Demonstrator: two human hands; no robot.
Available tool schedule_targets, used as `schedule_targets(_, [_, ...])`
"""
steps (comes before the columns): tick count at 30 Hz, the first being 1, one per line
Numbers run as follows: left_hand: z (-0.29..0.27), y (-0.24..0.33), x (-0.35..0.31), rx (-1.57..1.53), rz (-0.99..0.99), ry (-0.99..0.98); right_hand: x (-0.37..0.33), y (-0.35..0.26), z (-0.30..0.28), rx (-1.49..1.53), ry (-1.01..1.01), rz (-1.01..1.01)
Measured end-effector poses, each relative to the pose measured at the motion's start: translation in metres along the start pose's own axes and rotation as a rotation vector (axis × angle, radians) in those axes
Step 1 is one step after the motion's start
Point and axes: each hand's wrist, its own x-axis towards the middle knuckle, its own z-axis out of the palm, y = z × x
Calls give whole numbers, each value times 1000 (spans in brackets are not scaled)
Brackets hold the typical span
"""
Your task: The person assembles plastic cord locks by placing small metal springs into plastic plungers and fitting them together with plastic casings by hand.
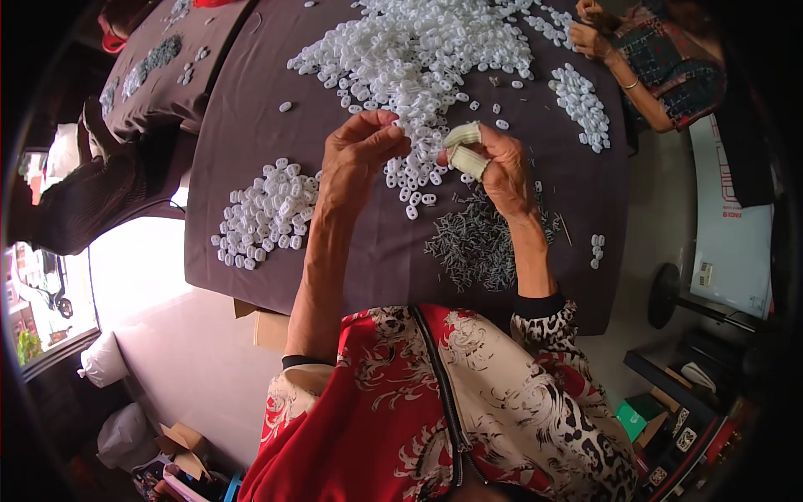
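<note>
Both hands are raised over the table at the near edge of a big heap of small white oval plastic pieces with two dark holes (pixel 418 50). My left hand (pixel 355 159) is closed, thumb and forefinger pinched together; whatever lies between the tips is too small to make out. Facing it, my right hand (pixel 506 176) wears pale knitted covers (pixel 466 151) on thumb and forefinger. Those fingers are bent close together, and their tips hide any small thing in them. Just below the right hand is a pile of thin dark grey pins or screws (pixel 473 247).
A smaller pile of white pieces (pixel 268 213) sits at left on the brown tablecloth (pixel 376 268). More white pieces (pixel 580 109) lie at right, near another person's hand (pixel 590 40). A second covered table (pixel 180 88) stands at far left, with a person's dark sleeve (pixel 67 205) near it.
</note>
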Motion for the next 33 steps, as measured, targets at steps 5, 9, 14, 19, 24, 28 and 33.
schedule_targets(5, [29,-1,-19,-286,-40,-124,17,-33,5,-46,117,21])
schedule_targets(9, [41,9,-27,-162,13,-107,15,-39,5,-93,99,-40])
schedule_targets(14, [53,22,-31,-47,65,-59,19,-51,9,-125,129,-114])
schedule_targets(19, [54,26,-29,106,188,-68,22,-49,15,-287,113,-174])
schedule_targets(24, [58,19,-31,53,137,33,20,-49,24,-210,293,-104])
schedule_targets(28, [66,13,-33,4,174,109,17,-52,26,-236,339,-127])
schedule_targets(33, [66,17,-32,-220,183,53,14,-60,15,-50,253,-71])
